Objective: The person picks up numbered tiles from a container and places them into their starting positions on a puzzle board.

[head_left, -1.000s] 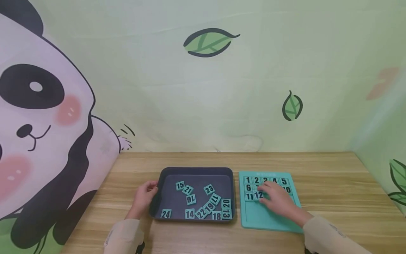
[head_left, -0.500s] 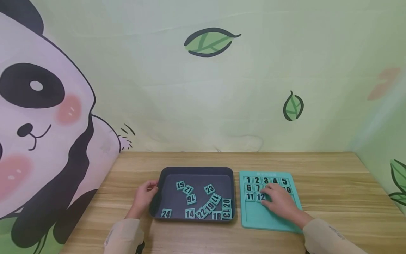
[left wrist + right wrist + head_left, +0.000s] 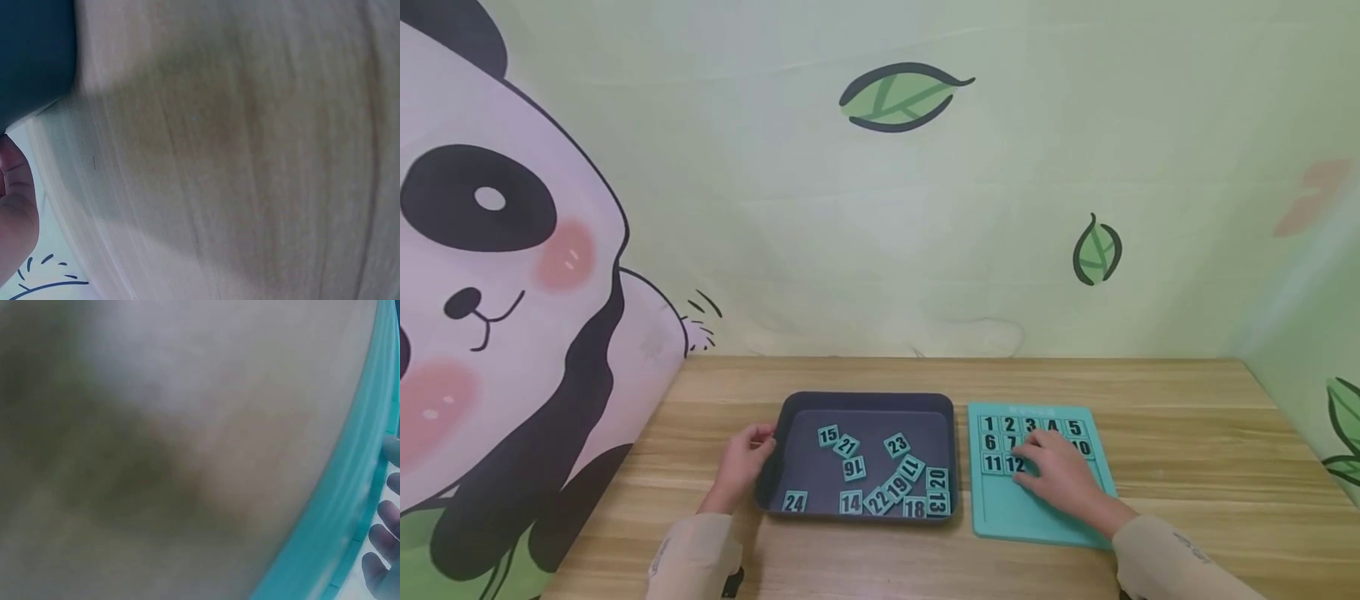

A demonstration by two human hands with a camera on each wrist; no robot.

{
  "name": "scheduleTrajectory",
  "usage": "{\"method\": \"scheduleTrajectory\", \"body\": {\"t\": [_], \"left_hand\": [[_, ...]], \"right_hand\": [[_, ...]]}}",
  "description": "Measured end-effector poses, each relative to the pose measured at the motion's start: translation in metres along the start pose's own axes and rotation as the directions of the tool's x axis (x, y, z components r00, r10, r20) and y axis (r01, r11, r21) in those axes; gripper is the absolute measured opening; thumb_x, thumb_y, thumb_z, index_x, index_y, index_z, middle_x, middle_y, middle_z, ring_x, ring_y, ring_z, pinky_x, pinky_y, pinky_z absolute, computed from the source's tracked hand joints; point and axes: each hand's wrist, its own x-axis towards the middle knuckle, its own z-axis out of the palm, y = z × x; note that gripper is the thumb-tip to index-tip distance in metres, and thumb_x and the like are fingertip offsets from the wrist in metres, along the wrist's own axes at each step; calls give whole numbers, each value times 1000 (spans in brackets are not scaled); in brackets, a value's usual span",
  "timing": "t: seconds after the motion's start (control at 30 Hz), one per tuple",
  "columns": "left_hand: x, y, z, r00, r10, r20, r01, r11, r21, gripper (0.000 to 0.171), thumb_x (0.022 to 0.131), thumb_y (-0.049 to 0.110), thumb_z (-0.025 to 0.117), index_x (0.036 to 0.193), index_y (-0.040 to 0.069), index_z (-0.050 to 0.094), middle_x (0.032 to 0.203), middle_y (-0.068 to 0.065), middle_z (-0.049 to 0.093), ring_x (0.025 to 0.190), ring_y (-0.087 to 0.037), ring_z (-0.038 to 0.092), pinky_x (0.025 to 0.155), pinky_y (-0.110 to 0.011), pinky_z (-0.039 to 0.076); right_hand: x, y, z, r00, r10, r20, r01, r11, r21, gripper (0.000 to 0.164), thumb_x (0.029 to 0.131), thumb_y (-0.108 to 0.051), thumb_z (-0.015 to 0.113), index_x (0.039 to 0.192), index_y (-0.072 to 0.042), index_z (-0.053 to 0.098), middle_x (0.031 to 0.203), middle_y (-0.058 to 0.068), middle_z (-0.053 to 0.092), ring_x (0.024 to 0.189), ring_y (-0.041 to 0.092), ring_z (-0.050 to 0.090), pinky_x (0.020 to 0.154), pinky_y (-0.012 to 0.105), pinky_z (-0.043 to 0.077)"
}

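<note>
Tile 12 (image 3: pixel 1012 465) lies in the third row of the turquoise board (image 3: pixel 1000 508), just right of tile 11 (image 3: pixel 992 463), whose edge probably helps keep it square. Your right hand (image 3: pixel 1062 477) reaches over the board, thumb and forefinger appearing to pinch the tile's right side, likely for fine control. Your left hand (image 3: pixel 742 462) is at the left wall of the dark tray (image 3: pixel 808 467), presumably steadying it; neither view shows whether those fingers grip. Raised walls keep the loose tiles (image 3: pixel 853 468) together beside the board on the desk (image 3: pixel 887 558).
</note>
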Motion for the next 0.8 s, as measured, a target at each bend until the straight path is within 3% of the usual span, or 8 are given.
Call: {"method": "scheduleTrajectory", "body": {"t": [0.27,0.43,0.8], "left_hand": [[1,-1,-1,1000,13,1,-13,1000,-12,26,85,4,51,109,-6,55,100,-21,59,93,-29,55,79,-39,48],[0,0,-2,1000,3,3,-3,1000,-10,26,85,4,51,109,-5,56,100,-20,59,94,-30,55,79,-39,48],[0,-2,0,1000,7,2,-7,1000,-16,26,85,5,51,109,-5,56,100,-20,59,94,-29,56,80,-40,48]], "right_hand": [[11,-17,-10,994,-95,-54,95,995,1,35,72,-31,69,101,-12,65,102,4,60,97,22,53,84,41,45],[18,-34,-13,991,-126,-37,128,991,48,32,77,-29,64,104,-12,64,109,6,59,105,25,52,88,45,42],[29,-64,-6,984,-178,-19,179,977,116,28,77,-26,65,102,-12,65,109,5,59,105,23,52,91,42,42]]}}
